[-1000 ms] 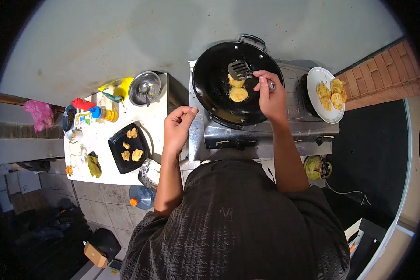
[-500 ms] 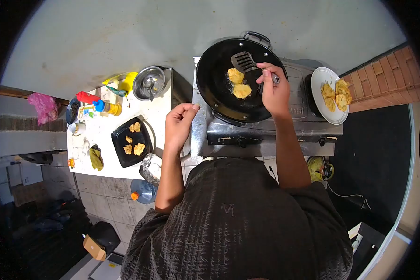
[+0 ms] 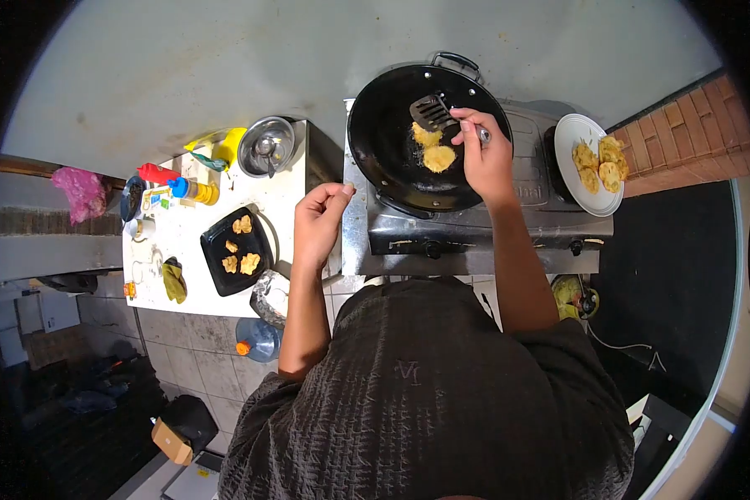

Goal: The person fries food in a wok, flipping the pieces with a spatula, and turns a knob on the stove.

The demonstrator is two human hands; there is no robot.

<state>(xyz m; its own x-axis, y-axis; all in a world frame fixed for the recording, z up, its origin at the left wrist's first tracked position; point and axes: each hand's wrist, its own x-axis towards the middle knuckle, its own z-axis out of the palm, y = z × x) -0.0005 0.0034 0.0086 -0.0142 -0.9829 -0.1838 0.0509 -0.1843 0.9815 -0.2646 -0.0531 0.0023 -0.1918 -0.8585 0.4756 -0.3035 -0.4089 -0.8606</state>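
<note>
My right hand [image 3: 485,158] is closed around the handle of a slotted spatula [image 3: 430,113]. The spatula's dark blade overlaps the top of one golden fritter [image 3: 426,137] inside a black wok [image 3: 383,100]; whether it touches the fritter is hard to tell. A second fritter [image 3: 438,158] lies just below, close against the first. To the left of the wok, my left hand [image 3: 318,223] is raised with fingers curled in and the thumb against them. No object shows in it. The wok sits on a metal gas stove [image 3: 467,242].
Right of the stove, a white plate [image 3: 565,158] carries several fritters. On the white table [image 3: 154,283] at left are a black tray [image 3: 217,279] with pale battered pieces, a metal bowl [image 3: 282,133] with a spoon, and bottles [image 3: 198,192]. A water jug [image 3: 261,340] stands on the floor.
The spatula blade has shifted slightly left and now covers part of the upper fritter. Both fritters sit slightly further right in the wok. My left hand stays nearly still.
</note>
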